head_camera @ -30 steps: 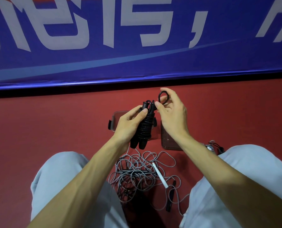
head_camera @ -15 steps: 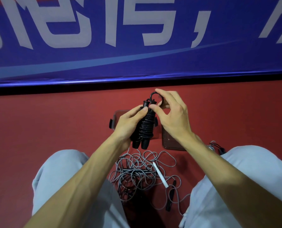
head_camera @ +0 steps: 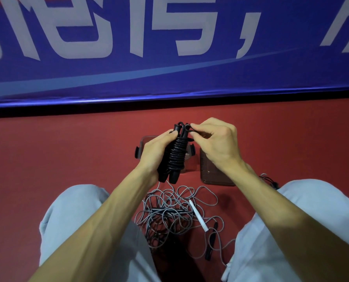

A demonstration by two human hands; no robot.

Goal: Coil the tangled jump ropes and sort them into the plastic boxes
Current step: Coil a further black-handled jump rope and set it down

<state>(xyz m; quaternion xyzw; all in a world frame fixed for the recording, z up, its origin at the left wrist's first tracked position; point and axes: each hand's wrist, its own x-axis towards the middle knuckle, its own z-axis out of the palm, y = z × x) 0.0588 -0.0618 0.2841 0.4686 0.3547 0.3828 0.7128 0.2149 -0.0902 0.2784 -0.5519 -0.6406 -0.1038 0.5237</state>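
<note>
The red floor (head_camera: 68,159) bears a tangle of grey ropes (head_camera: 169,216), with a white handle (head_camera: 198,217) and a black handle (head_camera: 211,241) at its right edge, and beyond it a clipped plastic box (head_camera: 147,140) beside a brown-tinted plastic box (head_camera: 212,176).

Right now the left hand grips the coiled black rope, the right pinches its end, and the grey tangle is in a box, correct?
No. The head view shows the grey tangle on the floor, not in a box. The rest holds.

Wall: blue banner (head_camera: 169,82) right across the back, huge pale-grey characters, a lighter blue sweep below them.
Base: black strip (head_camera: 68,111) under the banner.
Ground: matte red floor (head_camera: 47,151), evenly lit.
</note>
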